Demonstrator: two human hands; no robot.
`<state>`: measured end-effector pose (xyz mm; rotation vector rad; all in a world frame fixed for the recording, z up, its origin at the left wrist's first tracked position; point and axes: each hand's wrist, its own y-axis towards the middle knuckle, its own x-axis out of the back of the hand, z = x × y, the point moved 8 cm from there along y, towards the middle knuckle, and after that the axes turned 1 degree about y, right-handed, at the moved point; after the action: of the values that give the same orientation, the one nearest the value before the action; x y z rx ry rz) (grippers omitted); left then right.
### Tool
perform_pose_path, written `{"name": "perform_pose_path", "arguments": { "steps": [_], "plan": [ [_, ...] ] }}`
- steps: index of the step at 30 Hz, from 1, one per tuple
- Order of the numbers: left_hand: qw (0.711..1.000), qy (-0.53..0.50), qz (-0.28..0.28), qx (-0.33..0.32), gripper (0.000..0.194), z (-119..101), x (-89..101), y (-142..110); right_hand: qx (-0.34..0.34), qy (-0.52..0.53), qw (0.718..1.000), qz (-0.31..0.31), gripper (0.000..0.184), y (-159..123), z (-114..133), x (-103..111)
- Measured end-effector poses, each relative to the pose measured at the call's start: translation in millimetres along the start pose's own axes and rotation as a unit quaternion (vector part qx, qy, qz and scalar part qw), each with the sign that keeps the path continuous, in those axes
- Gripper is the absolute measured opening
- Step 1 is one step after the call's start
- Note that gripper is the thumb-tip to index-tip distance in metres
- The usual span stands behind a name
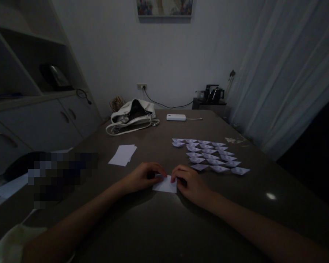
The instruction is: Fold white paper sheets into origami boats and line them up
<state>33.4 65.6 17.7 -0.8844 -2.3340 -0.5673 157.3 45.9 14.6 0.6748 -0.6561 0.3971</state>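
A small white sheet of paper (165, 185), which looks folded, lies on the dark table in front of me. My left hand (146, 177) grips its left side between thumb and curled fingers. At its upper right edge, the bent fingers of my right hand (190, 183) pinch the paper, thumb underneath and partly hidden. Several folded paper boats (208, 156) stand in rows to the right, beyond my right hand. A short stack of white paper sheets (122, 155) rests to the left, past my left hand.
A white handbag (134, 116) sits at the table's far left, with a white power bank (176, 117) and short cable to its right. Paper scraps (234, 140) lie near the right edge. Behind stand a kettle (216, 95) and a curtain (285, 73). A blurred patch covers the left side.
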Motion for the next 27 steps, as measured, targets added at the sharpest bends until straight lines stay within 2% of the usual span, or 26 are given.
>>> {"name": "perform_pose_path", "arguments": {
  "steps": [27],
  "plan": [
    [0.998, 0.055, 0.005, -0.012, 0.018, -2.8, -2.4, -0.8, 0.007, -0.004, 1.0, 0.0, 0.035, -0.8, -2.3, -2.6]
  ]
}}
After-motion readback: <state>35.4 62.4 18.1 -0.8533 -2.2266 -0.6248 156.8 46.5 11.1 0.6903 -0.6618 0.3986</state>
